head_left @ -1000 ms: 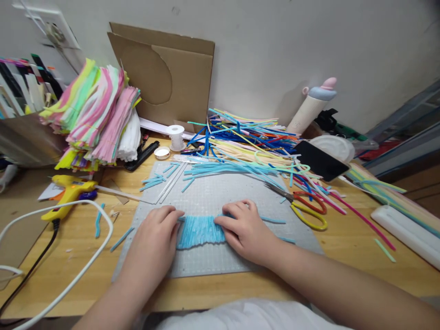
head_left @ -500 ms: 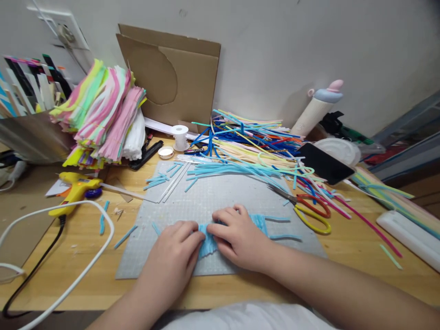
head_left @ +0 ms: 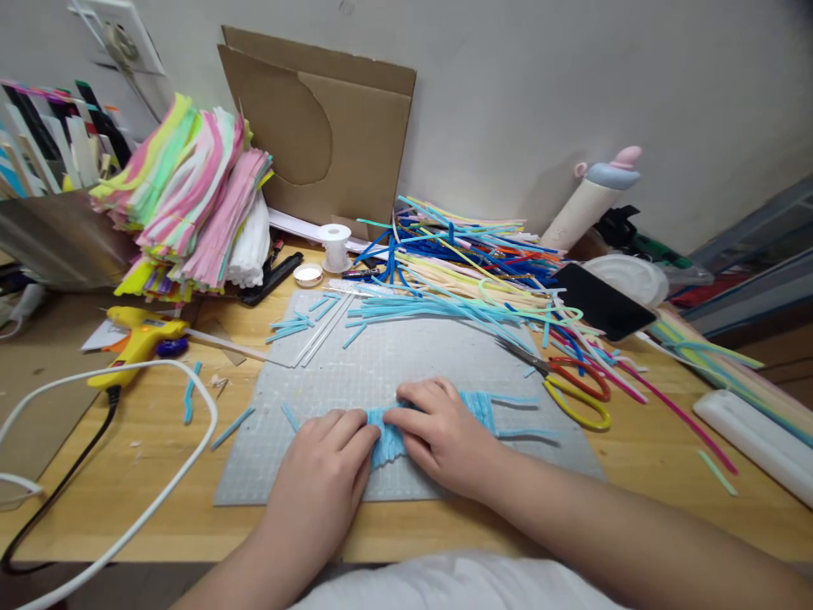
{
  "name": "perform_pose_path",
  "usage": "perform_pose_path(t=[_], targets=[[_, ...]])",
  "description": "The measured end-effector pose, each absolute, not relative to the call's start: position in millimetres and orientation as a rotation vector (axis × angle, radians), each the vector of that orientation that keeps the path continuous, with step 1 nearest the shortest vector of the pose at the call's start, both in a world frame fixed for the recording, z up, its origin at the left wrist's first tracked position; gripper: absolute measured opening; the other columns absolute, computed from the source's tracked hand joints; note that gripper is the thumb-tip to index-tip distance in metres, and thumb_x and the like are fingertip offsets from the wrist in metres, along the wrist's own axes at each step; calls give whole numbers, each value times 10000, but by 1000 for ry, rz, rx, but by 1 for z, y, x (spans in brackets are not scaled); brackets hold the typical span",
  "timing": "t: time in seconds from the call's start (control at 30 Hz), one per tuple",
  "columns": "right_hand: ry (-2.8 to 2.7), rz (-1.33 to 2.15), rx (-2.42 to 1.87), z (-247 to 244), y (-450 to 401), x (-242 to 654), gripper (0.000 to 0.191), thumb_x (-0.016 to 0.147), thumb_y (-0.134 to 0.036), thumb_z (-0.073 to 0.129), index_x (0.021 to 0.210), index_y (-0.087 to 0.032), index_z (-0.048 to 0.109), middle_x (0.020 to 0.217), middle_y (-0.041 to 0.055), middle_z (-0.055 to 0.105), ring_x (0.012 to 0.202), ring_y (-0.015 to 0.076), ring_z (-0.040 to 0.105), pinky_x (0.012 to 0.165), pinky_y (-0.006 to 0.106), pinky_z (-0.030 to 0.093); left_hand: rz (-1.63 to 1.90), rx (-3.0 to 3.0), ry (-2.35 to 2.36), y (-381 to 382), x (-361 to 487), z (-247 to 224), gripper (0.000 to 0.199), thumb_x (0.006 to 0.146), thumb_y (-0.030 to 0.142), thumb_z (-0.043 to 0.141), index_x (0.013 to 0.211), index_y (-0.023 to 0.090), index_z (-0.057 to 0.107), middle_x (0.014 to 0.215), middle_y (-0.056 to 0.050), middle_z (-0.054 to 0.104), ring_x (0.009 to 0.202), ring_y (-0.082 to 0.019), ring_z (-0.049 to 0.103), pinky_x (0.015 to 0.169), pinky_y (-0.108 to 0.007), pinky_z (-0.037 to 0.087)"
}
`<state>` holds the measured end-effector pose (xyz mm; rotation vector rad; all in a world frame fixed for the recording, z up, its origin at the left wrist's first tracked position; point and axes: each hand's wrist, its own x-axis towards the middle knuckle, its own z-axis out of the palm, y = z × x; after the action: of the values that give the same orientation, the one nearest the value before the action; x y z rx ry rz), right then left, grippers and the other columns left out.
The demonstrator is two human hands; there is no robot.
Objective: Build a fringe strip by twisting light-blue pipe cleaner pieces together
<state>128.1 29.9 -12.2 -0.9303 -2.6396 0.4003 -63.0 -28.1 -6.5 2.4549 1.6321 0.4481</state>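
A blue strip of joined pipe cleaners lies on the grey cutting mat, partly hidden under both hands. My left hand is closed on its left part, fingertips pressed near the middle. My right hand grips it just to the right, fingers curled over it. Two loose blue ends stick out to the right of the strip. Scissors with red and yellow handles rest at the mat's right edge. Cut blue pieces and a bunch of long blue pipe cleaners lie beyond the hands.
At the left are a yellow glue gun, a looping white cable and bundled colourful pipe cleaners. Cardboard leans on the wall. A dark phone and a white bar are at the right.
The view has shifted slightly. Both hands keep their hold on the blue strip, with the right fingers slightly more drawn together.
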Motion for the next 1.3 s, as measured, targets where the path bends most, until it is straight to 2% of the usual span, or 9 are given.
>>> perform_pose_path(t=[0.23,0.4,0.53,0.7,0.9,1.1,1.3], targets=[[-2668,401,-905,-11,31,129,250,872,-181,469,1071,-230,611,1134,90,549,1001,216,450,905,398,288,720,2185,1758,-18,-83,-9,207,867,182,458,1024,207,590,1052,-55,606,974,-200,566,851,-357,465],[-2700,406,-930,-8,31,126,290,842,-147,484,1095,-244,588,1127,77,547,985,215,433,900,396,276,583,2176,1803,-7,-92,-6,132,849,182,458,823,193,587,861,-40,600,830,-202,564,756,-357,463],[-2748,383,-917,-5,32,123,391,824,-130,505,1156,-326,568,1177,62,520,1014,223,415,892,401,261,606,2183,1817,-8,-90,-8,132,860,186,443,827,194,571,857,-40,587,824,-202,547,750,-357,449],[-2791,386,-931,-3,34,116,321,815,-147,521,1084,-301,603,1113,58,533,974,215,420,874,393,260,604,2199,1821,-10,-89,-11,133,865,196,444,826,193,572,862,-43,582,821,-202,537,748,-355,442],[-2775,398,-929,-4,34,113,389,827,-158,510,1185,-302,553,1132,61,534,985,220,417,894,404,251,568,2214,1845,-10,-89,-11,143,866,195,450,811,195,582,846,-40,578,813,-197,551,750,-346,452],[-2783,390,-916,-5,33,115,393,821,-161,512,1189,-292,552,1136,65,533,980,225,415,901,409,254,791,2265,1973,-20,-83,-13,149,857,210,493,979,164,566,1028,-99,556,979,-246,517,855,-418,442],[-2786,386,-912,-6,33,114,404,819,-165,508,1200,-293,546,1133,64,533,972,229,413,890,407,269,781,2448,1731,-33,-76,-24,190,888,172,467,1024,167,600,1041,-86,608,951,-211,563,828,-370,485]])
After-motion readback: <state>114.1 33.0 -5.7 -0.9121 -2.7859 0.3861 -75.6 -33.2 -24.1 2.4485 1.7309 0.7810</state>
